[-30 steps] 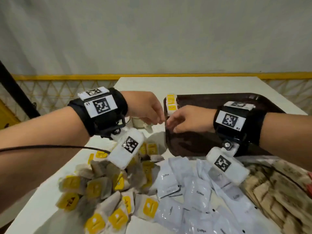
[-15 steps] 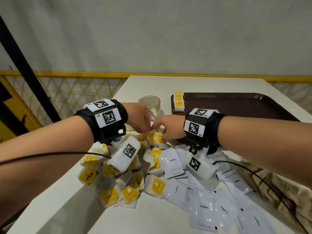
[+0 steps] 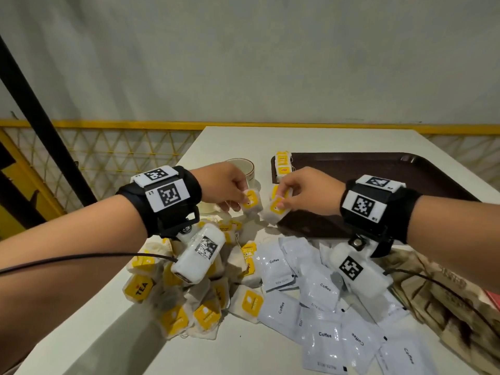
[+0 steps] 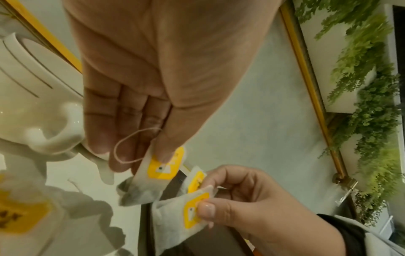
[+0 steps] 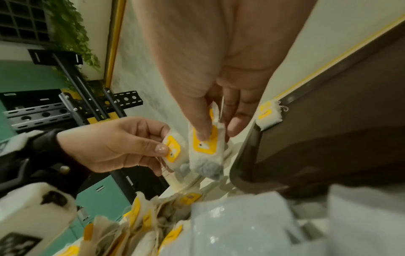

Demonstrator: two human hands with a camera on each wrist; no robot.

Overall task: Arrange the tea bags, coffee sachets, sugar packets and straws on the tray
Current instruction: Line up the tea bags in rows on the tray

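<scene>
- Half a second ago both hands were digging in the tea-bag pile; now the left hand is pinching one tea bag and the right hand another tea bag, lifted just off the tray's near-left corner.
- That suggests these two are joining the small stack at the tray's far-left corner; most bags are still waiting.
- Coffee sachets are lying in front of the tray on the white table; a cup is standing left of the tray. A pale wall and yellow-railed mesh are running behind.
</scene>
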